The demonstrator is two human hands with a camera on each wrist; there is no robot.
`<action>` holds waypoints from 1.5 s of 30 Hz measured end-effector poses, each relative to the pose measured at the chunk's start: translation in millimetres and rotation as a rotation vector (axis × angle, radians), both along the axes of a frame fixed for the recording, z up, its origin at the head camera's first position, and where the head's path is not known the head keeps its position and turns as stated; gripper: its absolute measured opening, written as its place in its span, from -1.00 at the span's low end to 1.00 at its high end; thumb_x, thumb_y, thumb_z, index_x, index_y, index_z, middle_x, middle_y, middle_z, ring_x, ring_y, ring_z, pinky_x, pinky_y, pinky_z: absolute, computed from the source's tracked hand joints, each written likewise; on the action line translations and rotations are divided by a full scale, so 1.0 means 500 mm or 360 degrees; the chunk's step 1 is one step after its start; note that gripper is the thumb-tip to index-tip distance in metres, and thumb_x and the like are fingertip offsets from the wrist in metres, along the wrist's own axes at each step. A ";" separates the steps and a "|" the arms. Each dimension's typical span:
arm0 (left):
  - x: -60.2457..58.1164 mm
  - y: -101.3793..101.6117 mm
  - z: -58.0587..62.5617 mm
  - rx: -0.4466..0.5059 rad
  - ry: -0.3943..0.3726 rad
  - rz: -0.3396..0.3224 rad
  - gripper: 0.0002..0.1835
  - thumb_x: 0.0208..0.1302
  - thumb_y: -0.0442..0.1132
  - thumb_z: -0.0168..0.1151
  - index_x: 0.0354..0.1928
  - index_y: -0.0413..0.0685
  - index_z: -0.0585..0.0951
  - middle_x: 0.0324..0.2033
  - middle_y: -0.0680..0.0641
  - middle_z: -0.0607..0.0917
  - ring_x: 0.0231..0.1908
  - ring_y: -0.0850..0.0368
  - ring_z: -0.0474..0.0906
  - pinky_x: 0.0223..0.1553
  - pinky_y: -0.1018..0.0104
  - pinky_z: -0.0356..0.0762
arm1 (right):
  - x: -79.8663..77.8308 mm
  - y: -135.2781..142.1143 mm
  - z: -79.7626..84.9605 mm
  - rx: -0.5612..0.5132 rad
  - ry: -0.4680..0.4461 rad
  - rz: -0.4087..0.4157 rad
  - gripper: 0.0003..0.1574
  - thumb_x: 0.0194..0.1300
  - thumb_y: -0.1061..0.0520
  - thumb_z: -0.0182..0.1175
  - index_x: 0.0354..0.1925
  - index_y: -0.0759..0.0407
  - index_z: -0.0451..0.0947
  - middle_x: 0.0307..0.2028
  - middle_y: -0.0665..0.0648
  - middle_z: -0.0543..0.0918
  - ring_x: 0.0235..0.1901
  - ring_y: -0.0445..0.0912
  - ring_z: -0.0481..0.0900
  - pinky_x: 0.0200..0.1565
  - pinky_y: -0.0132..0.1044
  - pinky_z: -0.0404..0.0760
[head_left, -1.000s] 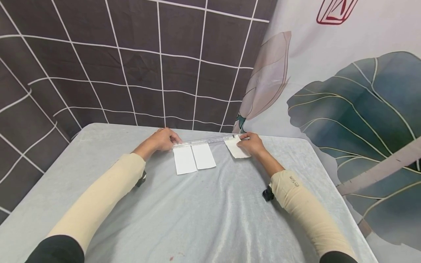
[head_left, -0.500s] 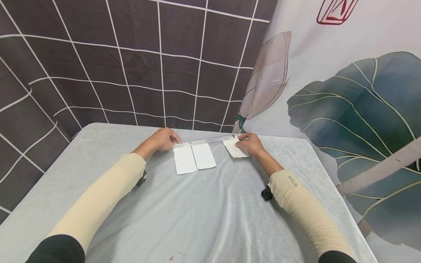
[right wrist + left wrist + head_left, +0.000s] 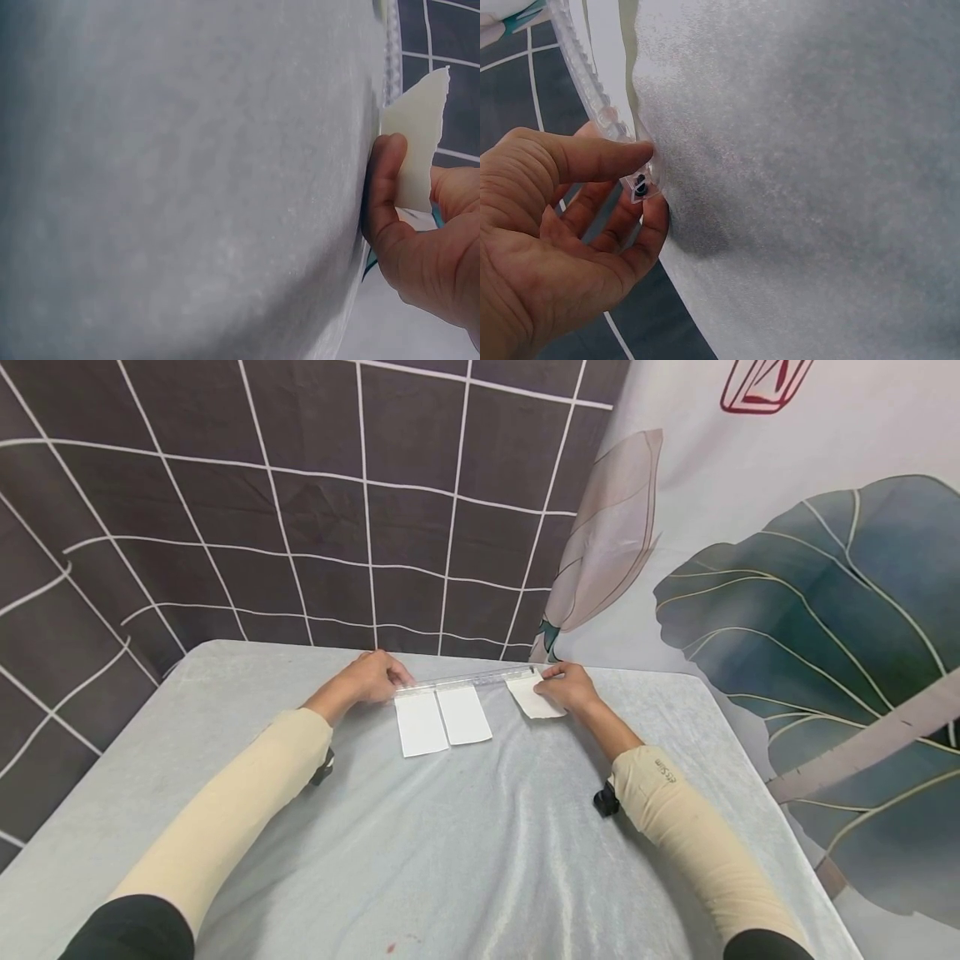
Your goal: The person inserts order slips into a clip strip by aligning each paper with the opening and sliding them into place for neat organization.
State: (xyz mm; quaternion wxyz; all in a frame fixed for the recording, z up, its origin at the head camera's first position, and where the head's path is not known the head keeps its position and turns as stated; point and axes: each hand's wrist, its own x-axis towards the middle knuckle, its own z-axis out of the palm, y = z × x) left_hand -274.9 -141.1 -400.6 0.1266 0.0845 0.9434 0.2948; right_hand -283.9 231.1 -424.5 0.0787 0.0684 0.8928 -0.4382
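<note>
A clear plastic strip (image 3: 483, 677) runs between my hands near the table's far edge. My left hand (image 3: 372, 677) pinches its left end between thumb and fingers; a small dark spot shows at that tip in the left wrist view. Two blank white cards (image 3: 422, 725) lie side by side along the strip, near the left hand. At the strip's other end, my right hand (image 3: 573, 688) pinches an off-white paper card (image 3: 421, 120) with an uneven edge. This card overlaps the strip's end in the head view. A ridged part of the strip (image 3: 393, 60) also shows in the right wrist view.
A pale grey velvety cloth (image 3: 450, 843) with soft folds covers the table. Right behind its far edge hangs a dark curtain (image 3: 315, 510) with white grid lines. A pale curtain (image 3: 720, 468) with large leaf prints hangs at the right.
My right hand has shifted slightly left with its off-white card. The left hand, the strip and the two white cards have stayed nearly in place.
</note>
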 end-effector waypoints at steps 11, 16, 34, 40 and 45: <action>-0.004 0.000 0.000 0.0007 -0.0014 0.0005 -0.38 0.08 -0.61 0.12 0.11 -0.08 0.89 -0.02 -0.20 0.86 -0.10 -0.01 0.61 -0.18 0.31 0.50 | 0.000 -0.003 0.001 -0.0022 0.0004 0.0025 -0.43 0.46 0.17 0.34 0.32 0.45 0.59 0.58 0.46 0.47 0.56 0.31 0.42 0.65 0.13 0.35; -0.004 0.002 0.003 0.0023 -0.0042 0.0018 -0.40 0.11 -0.61 0.14 0.13 -0.09 0.88 0.03 -0.22 0.85 -0.08 -0.02 0.62 -0.18 0.32 0.51 | 0.000 -0.005 0.002 -0.0026 0.0012 0.0019 -0.44 0.46 0.18 0.34 0.30 0.46 0.59 0.56 0.46 0.48 0.54 0.30 0.44 0.64 0.12 0.36; -0.009 0.002 0.002 0.0023 -0.0064 0.0027 -0.38 0.11 -0.63 0.12 0.15 -0.09 0.88 0.03 -0.21 0.85 -0.08 -0.01 0.61 -0.16 0.31 0.50 | 0.002 -0.015 0.000 -0.0037 0.0045 0.0002 -0.50 0.43 0.18 0.36 0.23 0.44 0.64 0.36 0.46 0.62 0.20 0.15 0.56 0.36 -0.06 0.51; -0.006 0.002 -0.001 0.0017 -0.0060 0.0040 -0.40 0.13 -0.61 0.16 0.13 -0.08 0.88 0.04 -0.21 0.85 -0.07 -0.02 0.62 -0.12 0.29 0.51 | -0.001 -0.018 -0.003 -0.0042 0.0045 -0.0004 -0.52 0.43 0.18 0.37 0.21 0.42 0.65 0.32 0.43 0.64 0.14 0.10 0.55 0.26 -0.14 0.50; -0.005 0.002 -0.003 0.0010 -0.0035 0.0031 -0.42 0.12 -0.61 0.17 0.11 -0.07 0.90 -0.01 -0.20 0.86 -0.10 -0.02 0.61 -0.16 0.30 0.50 | -0.001 -0.018 -0.005 -0.0031 0.0045 0.0005 -0.51 0.42 0.19 0.38 0.22 0.44 0.65 0.34 0.45 0.64 0.19 0.14 0.57 0.33 -0.08 0.53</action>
